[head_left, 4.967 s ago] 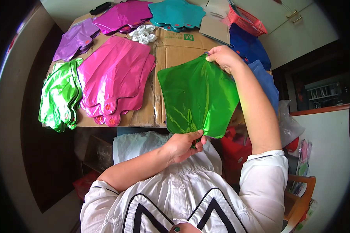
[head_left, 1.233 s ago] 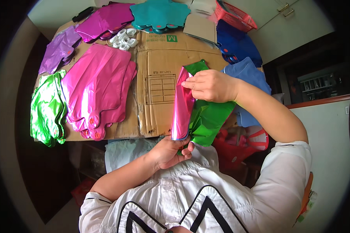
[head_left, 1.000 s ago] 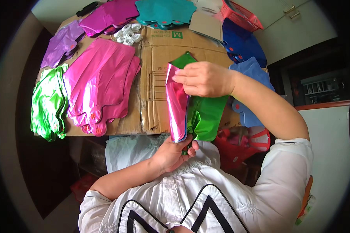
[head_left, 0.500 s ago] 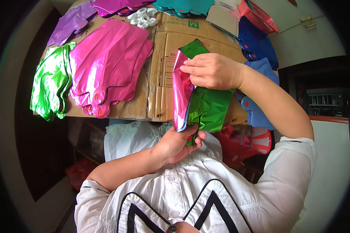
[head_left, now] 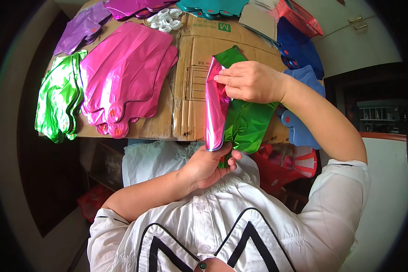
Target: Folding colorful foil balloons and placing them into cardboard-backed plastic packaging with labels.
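Folded tighter since before, the green-and-pink foil balloon (head_left: 233,111) stays pinched by right hand (head_left: 251,81) above and left hand (head_left: 211,165) below, its bottom tip hidden.

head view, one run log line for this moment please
left hand: grips foil balloons' lower end | right hand: pinches pink foil balloon against green foil balloon

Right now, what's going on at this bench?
A person holds a pink foil balloon against a green foil balloon above the cardboard-covered table. The right hand grips their upper part, the left hand the bottom end. Flat stacks of pink foil balloons and green ones lie on the left.
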A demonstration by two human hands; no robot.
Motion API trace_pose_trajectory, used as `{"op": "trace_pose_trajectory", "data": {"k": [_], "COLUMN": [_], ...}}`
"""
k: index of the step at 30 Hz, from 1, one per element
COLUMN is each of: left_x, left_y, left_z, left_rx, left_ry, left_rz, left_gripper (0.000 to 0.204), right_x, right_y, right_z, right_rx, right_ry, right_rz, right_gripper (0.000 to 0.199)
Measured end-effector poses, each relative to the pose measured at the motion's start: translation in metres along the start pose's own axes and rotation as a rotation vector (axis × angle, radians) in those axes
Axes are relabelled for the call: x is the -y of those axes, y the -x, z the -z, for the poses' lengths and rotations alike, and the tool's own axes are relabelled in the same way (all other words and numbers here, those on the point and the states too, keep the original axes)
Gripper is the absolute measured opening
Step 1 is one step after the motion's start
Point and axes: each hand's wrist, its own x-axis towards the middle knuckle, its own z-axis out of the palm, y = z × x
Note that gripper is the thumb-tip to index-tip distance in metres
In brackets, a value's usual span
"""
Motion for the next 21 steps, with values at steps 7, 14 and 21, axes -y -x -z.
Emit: {"op": "trace_pose_trajectory", "data": {"k": [7, 14, 21], "left_x": [0.0, 0.0, -0.004], "left_y": [-0.001, -0.001, -0.003], "left_z": [0.002, 0.002, 0.005], "left_rx": [0.02, 0.016, 0.021], "left_ry": [0.005, 0.004, -0.055], "left_rz": [-0.001, 0.01, 0.05], "left_gripper": [0.01, 0.011, 0.011], "right_x": [0.0, 0.003, 0.003], "right_y": [0.002, 0.006, 0.011], "right_z": [0.002, 0.0, -0.006], "right_rx": [0.017, 0.027, -0.018], "right_ry": [0.0, -0.013, -0.045], "right_rz": [-0.008, -0.034, -0.038], "right_gripper": [0.008, 0.009, 0.009]}}
